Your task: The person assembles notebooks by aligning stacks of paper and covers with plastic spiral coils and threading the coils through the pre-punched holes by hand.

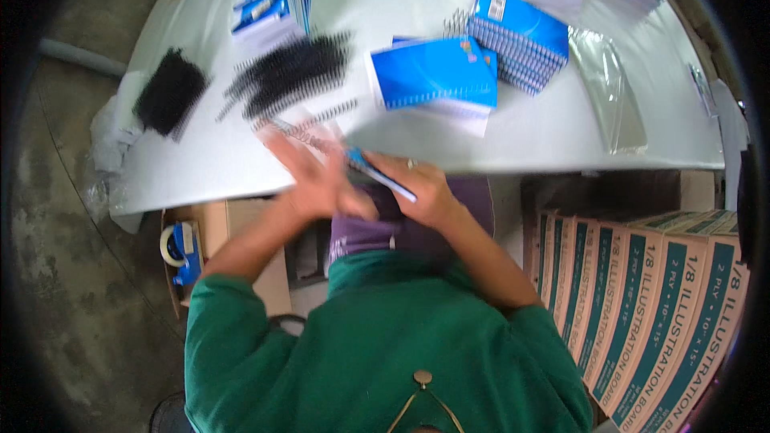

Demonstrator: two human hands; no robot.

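Through the head camera I am looking down on a white counter [200, 180], and I am taking the big heap of black coils [293, 72] as my landmark. On the near side of this heap, a little to its right, the right hand [425, 188] is holding a thin blue-and-white booklet [391, 183]; its fingers are closing firmly around it, and the booklet is tilting at the edge of the counter. The left hand [317, 180] is showing blurred, directly on the near side of the heap. Its fingers are standing well apart, and a single coil [301, 135] is lying along them, reaching toward the booklet. Because of the blur I cannot tell whether these fingers are gripping the coil, nor whether the coil is entering the booklet.

Left of the heap, a smaller coil bundle [171, 95] is resting. Behind the heap, a stack of blue booklets [273, 14] is standing. To the right of the heap, flat blue booklets [437, 72] are lying on one another, and farther right a pile of coil-bound notebooks [521, 32] is leaning beside a clear plastic sheet [607, 96]. Far to the right of the heap and lower than the counter, brown-and-green cartons [642, 297] are standing in a row.
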